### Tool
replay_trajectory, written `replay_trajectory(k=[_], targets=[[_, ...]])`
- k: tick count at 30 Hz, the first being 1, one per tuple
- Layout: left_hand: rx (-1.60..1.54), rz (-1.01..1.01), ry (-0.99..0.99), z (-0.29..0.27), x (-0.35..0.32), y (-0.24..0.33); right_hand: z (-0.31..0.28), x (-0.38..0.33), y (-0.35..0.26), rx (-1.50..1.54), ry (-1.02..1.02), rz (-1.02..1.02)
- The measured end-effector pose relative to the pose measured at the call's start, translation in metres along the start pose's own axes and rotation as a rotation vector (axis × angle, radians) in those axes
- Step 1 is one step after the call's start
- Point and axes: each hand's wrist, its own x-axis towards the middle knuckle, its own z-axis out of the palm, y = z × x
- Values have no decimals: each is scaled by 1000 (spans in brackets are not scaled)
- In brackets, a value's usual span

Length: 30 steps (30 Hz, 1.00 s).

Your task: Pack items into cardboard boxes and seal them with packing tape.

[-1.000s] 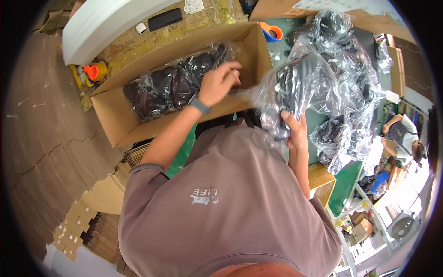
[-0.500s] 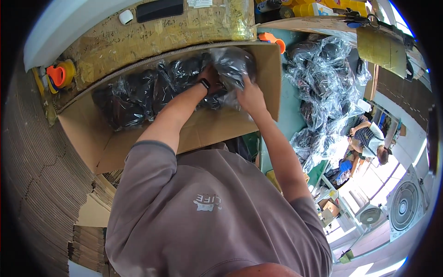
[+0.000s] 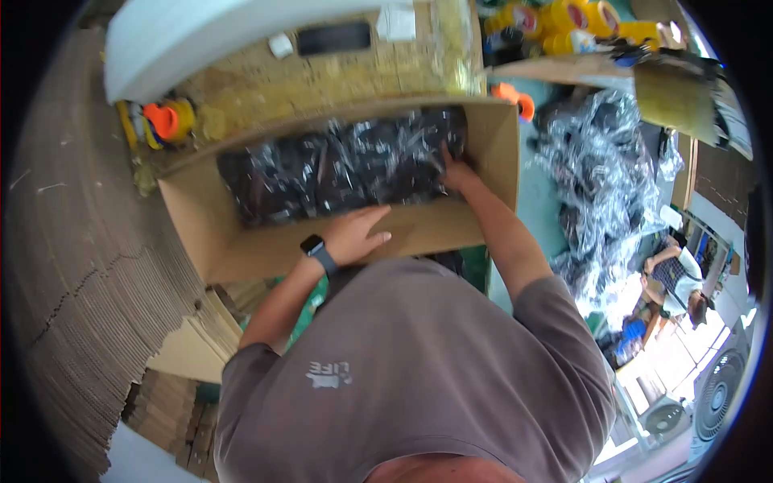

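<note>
A row of dark items in clear plastic bags (image 3: 346, 165) fills the far part of an open cardboard box (image 3: 386, 224); what the items are, I cannot make out. At the right end of the row, my right hand (image 3: 459, 173) rests against the last bag, with one finger stretched along it and the other fingers partly hidden. My left hand (image 3: 353, 235), wearing a dark watch (image 3: 316, 248), is over the box's near side. Its fingers are stretched and apart, with nothing in them.
More bagged dark items (image 3: 600, 177) are heaped on the green table at right. Behind the box are a phone (image 3: 334, 38) and orange tape dispensers (image 3: 163, 121). Stacked flat cardboard (image 3: 72, 217) stands left. Another person (image 3: 679, 278) sits far right, near a fan (image 3: 719, 390).
The rightmost bag now lies down in the row. My left hand has come out from among the bags to the near side, and my right hand has shifted lower beside that bag.
</note>
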Motion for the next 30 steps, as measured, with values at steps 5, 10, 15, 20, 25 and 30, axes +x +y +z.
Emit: replay_trajectory(k=[5,10,15,20,25,30], targets=[[74,248,742,-165,83,66,-121,-152,-69,-154,236,-108],[974,176,766,-339,222,8,-137,-293,-100,730,660,-386],[573,77,501,-400,269,-55,-46,-349,-40,866,688,-222],[461,151,502,-423,301,-68,20,-363,1,1061,646,-52],[375,318,593,-259,223,-6,26,-384,19,785,761,14],[309,246,-28,16,79,92,103,-378,107,1170,763,171]])
